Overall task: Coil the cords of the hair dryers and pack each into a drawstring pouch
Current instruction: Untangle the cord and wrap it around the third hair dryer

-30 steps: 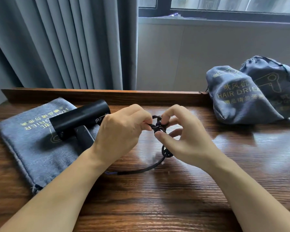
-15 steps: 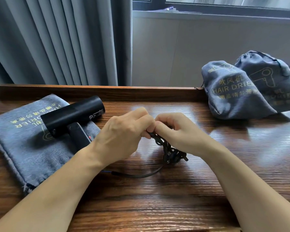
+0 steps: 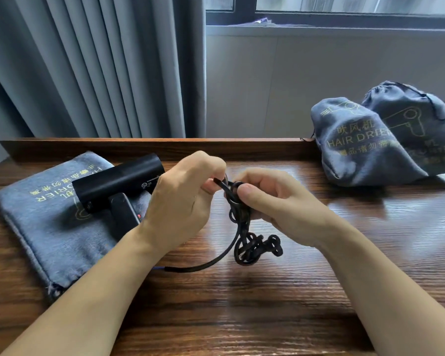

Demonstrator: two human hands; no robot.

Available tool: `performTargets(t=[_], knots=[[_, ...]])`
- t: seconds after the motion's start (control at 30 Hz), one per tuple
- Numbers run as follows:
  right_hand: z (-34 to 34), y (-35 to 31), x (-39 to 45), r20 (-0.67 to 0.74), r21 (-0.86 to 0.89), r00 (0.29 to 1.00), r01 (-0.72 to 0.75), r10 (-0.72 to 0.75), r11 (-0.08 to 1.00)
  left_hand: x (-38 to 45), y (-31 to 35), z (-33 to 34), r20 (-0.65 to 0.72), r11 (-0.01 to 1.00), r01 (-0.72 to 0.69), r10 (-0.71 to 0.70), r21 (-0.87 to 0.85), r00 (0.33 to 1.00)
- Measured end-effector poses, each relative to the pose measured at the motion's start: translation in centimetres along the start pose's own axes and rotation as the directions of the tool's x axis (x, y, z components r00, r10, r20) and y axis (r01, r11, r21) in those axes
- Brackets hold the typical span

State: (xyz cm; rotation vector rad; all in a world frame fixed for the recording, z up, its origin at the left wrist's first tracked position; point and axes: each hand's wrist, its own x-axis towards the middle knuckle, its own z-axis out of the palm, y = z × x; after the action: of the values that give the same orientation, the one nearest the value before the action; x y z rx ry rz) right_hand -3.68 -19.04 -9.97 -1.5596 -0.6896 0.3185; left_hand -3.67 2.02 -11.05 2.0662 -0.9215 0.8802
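Observation:
A black hair dryer [image 3: 118,186] lies on a flat grey drawstring pouch [image 3: 49,222] at the left of the wooden table. Its black cord [image 3: 244,242] is bunched in knotted loops at the table's middle, with a loose stretch curving down to the left. My left hand [image 3: 183,201] pinches the cord's upper end between thumb and fingers. My right hand [image 3: 275,204] grips the looped cord just beside it, thumb on top. The two hands nearly touch above the table.
Two filled grey pouches [image 3: 357,142] [image 3: 421,124] printed "HAIR DRIER" lean together at the back right. A raised wooden ledge [image 3: 165,147] runs along the table's [image 3: 242,317] far edge. Grey curtains [image 3: 88,65] and a window sill stand behind.
The cord bundle has lengthened and now hangs lower from my hands, with more knotted loops lying on the table. My hands have stayed close together at the cord's top.

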Motion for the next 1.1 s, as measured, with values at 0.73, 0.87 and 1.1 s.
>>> performTargets(t=[0.73,0.87,1.1], knots=[[0.7,1.2,1.0,-0.294,-0.040,0.956,-0.003,-0.009,0.999,0.5,1.1,1.0,0.269,0.658,0.599,-0.539,-0.456,0.798],[0.7,1.3,1.2,-0.276,0.127,0.961,0.002,0.034,0.992,0.8,1.0,1.0,0.311,0.609,0.640,-0.565,-0.468,0.764],[0.1,0.6,0.9,-0.100,0.275,0.994,-0.018,0.047,0.961,1.4,0.8,-0.2,0.449,0.576,0.619,-0.427,-0.534,0.785]])
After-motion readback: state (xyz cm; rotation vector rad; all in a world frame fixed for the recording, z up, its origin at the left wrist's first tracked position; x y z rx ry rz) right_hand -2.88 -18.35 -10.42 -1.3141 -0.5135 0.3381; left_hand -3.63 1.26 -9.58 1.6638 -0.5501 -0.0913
